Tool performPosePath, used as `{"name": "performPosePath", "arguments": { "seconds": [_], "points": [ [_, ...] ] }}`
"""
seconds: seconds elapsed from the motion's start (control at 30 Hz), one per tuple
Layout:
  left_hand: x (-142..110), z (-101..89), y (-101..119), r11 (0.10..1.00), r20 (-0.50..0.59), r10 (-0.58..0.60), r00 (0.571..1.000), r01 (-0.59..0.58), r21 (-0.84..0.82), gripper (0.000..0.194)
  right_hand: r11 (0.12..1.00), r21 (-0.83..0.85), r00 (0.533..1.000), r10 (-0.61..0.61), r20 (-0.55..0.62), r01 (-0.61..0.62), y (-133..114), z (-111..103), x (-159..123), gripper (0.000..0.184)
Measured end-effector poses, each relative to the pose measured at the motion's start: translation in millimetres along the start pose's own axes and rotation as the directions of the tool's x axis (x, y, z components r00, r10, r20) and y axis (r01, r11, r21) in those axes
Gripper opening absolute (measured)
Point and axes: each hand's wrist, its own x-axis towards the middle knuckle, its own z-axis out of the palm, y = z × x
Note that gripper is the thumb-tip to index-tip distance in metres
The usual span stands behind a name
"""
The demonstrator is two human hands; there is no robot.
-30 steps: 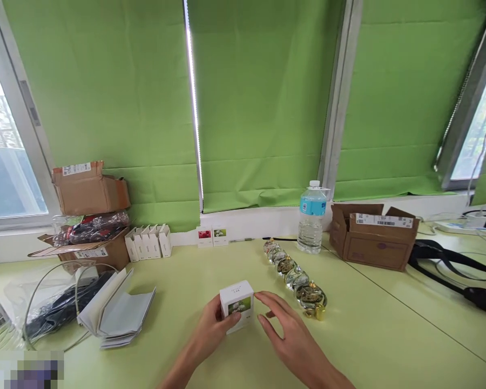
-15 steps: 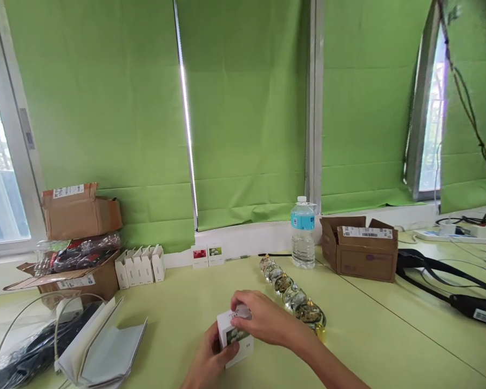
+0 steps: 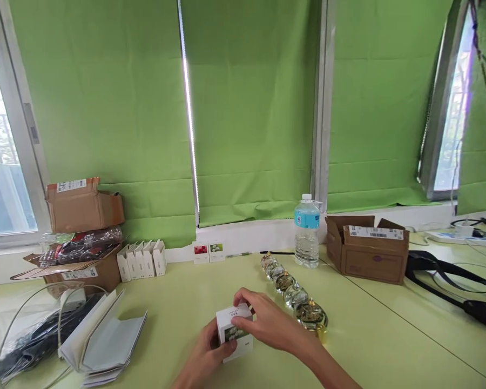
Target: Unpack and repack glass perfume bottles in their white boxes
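A small white box (image 3: 241, 347) with a green picture on its front is between my hands, above or on the table; I cannot tell whether it touches. My left hand (image 3: 207, 346) grips its left side, the thumb lying across the front. From the right, my right hand (image 3: 263, 319) pinches the top, thumb at the upper front edge and fingers over the far side. Just beyond my right forearm, several glass bottles (image 3: 284, 282) with gold parts run in a line. Two small white boxes with red and green pictures (image 3: 209, 253) stand by the wall.
Several white boxes (image 3: 142, 261) line up at the back left, beside cardboard boxes (image 3: 85, 210). Folded papers (image 3: 113, 346) and a plastic-wrapped dark item (image 3: 36, 329) lie at front left. A water bottle (image 3: 306, 237), an open carton (image 3: 375, 262) and black straps (image 3: 441, 294) are on the right.
The view has shifted slightly. The top of the white box now looks flat and closed, with its print showing; both hands keep nearly the same hold.
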Motion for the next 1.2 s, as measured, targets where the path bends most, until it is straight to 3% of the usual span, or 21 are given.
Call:
{"name": "performPosePath", "arguments": {
  "seconds": [0.23,0.4,0.57,0.93,1.2],
  "points": [
    [-2,0.3,0,1.000,0.030,0.018,0.999,-0.017,-0.018,0.051,0.997,0.073,1.000,0.011,0.020,-0.013,7,1,3,0.026],
    [-3,3.0,5,0.999,0.033,0.041,0.999,-0.042,0.026,0.051,1.000,-0.009,1.000,0.005,0.008,-0.005,5,1,0,0.035],
    [-3,3.5,0,0.994,0.024,0.053,0.998,-0.055,0.097,0.048,0.996,-0.091,1.000,-0.017,-0.021,0.015,2,4,-1,0.028],
    [-7,7.9,5,0.981,0.000,0.056,0.998,-0.055,0.187,0.034,0.990,-0.138,0.999,-0.016,-0.035,0.011,-2,4,-4,0.029],
    [-7,8.4,3,0.972,-0.017,0.058,0.998,-0.053,0.227,0.035,0.985,-0.164,0.997,-0.065,-0.033,0.059,0,7,-7,0.030]
  ]
}}
